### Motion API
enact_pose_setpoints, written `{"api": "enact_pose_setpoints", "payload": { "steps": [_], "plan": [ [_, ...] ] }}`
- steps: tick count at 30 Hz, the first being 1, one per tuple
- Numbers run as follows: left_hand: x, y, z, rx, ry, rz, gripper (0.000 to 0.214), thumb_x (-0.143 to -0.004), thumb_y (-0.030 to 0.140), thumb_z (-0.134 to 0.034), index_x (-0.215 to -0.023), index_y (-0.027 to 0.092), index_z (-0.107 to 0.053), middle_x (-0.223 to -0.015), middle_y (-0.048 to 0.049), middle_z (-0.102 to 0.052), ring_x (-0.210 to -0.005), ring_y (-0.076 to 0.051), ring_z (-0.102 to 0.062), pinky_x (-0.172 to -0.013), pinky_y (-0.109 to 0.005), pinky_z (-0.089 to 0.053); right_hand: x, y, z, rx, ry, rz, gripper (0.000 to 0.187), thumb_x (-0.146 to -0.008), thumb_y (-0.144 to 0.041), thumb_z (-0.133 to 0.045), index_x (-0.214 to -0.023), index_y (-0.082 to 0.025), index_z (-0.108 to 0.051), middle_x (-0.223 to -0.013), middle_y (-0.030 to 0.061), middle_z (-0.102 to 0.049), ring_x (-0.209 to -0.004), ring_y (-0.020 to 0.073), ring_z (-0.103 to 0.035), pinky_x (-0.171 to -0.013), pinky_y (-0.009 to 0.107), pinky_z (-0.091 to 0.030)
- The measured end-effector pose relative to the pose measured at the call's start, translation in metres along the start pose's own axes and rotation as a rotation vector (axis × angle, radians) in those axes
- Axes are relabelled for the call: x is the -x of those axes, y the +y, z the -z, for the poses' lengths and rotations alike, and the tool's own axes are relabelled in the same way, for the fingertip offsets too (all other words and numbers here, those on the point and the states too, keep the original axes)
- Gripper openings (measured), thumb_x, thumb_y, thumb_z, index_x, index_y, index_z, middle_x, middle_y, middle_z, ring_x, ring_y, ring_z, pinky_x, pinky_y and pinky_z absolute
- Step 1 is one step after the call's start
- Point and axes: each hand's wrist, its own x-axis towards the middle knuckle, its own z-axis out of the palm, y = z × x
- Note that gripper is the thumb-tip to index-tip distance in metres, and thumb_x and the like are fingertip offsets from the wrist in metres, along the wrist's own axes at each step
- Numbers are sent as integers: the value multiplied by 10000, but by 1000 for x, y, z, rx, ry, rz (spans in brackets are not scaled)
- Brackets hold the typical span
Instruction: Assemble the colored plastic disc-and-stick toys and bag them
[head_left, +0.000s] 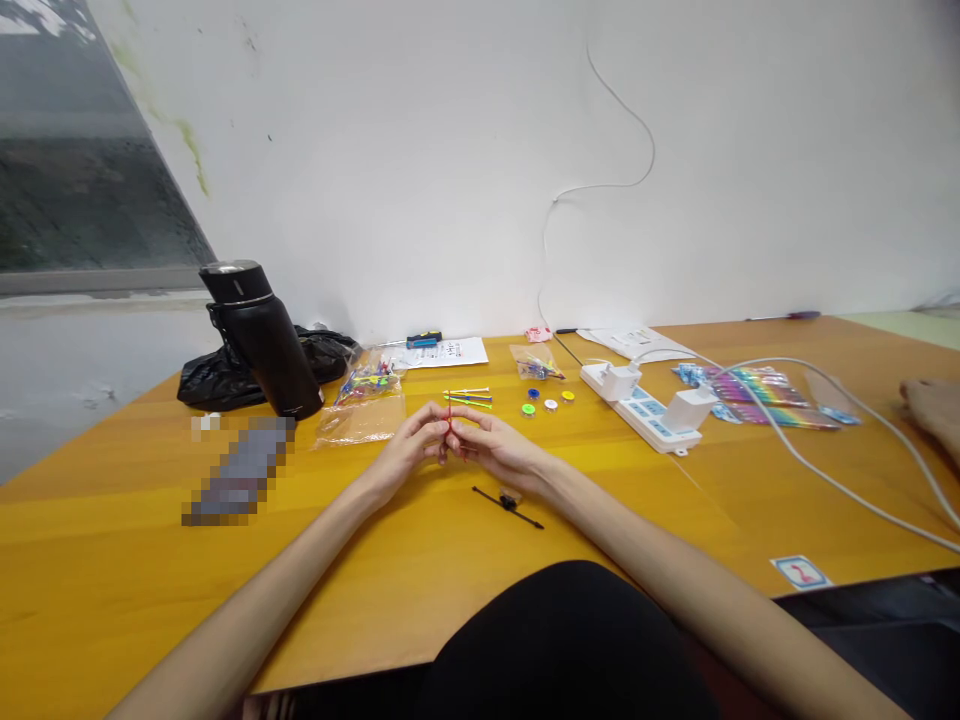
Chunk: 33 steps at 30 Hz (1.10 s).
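Observation:
My left hand point(411, 444) and my right hand point(491, 447) meet above the middle of the yellow table point(112, 520). Their fingertips pinch a small red piece point(450, 425) between them. Just behind the hands lie several thin coloured sticks point(468, 398). To their right sit small round discs point(547, 400) in blue, green, white and yellow. A thin black stick with a small black part point(508, 503) lies on the table under my right wrist.
A black flask point(262, 338) stands at the left before a black plastic bag point(322, 352). Clear bags of coloured parts point(367, 385) lie near it. A white power strip point(645, 408) with plugs and cables sits at the right, beside rainbow packets point(757, 395). Another person's hand point(934, 410) rests far right.

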Motion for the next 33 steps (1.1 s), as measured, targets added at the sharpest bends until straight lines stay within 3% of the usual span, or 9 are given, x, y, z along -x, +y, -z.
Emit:
{"api": "enact_pose_setpoints", "payload": {
  "steps": [7, 13, 24, 33],
  "plan": [
    [2, 4, -2, -61, -25, -36, 224, -923, 384, -655, -961, 209, -521, -765, 25, -591, -688, -101, -557, -629, -215, -450, 1, -2, -4, 14, 36, 20, 465, -775, -355, -844, -1164, -195, -645, -775, -7, -698, -686, 106, -621, -693, 247, -424],
    [0, 1, -1, -118, -17, -6, 272, -929, 446, -626, -963, 187, -549, -759, 13, -581, -670, -114, -592, -603, -231, -495, 1, 5, -6, -83, 76, 18, 441, -734, -329, -877, -1077, -197, -633, -749, -24, -674, -655, 96, -579, -727, 266, -442],
    [0, -13, 4, -219, -65, -34, 319, -951, 507, -575, -929, 199, -492, -796, 16, -561, -624, -96, -530, -575, -223, -477, -1, 8, -2, -98, -45, -16, 342, -791, -387, -819, -939, -186, -585, -653, -56, -511, -652, 127, -506, -762, 376, -517],
    [3, -13, 4, -251, -100, -20, 348, -940, 548, -568, -908, 214, -475, -711, 39, -496, -589, -109, -494, -574, -239, -477, 2, 4, 0, -29, -72, -86, 374, -795, -425, -817, -972, -195, -581, -654, -69, -430, -657, 121, -476, -816, 391, -523]
  ]
}}
